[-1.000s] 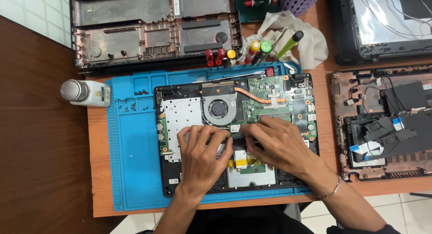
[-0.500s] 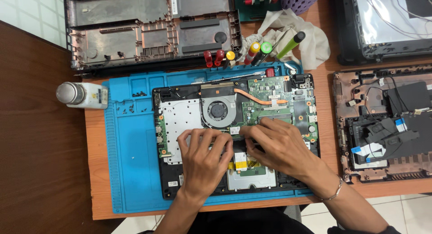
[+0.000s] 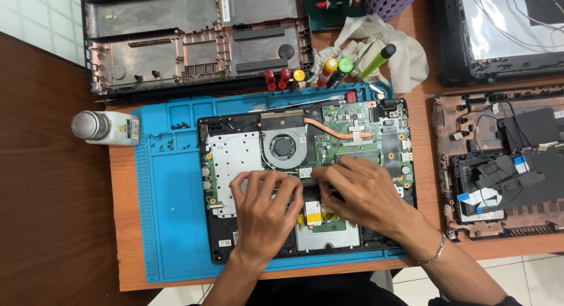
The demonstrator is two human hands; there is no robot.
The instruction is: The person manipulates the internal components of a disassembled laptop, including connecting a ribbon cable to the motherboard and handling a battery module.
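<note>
Bottom cover's already off and the opened black laptop base with its green motherboard sits mid blue silicone mat, fan still in, left hand and right hand pressing flat fingertips mid-board, gripping nothing.

Wooden table, blue mat, white bottle, cloth

We have the opened laptop on the mat, a bottle to its left, another chassis to its right, and screwdrivers behind it.
</note>
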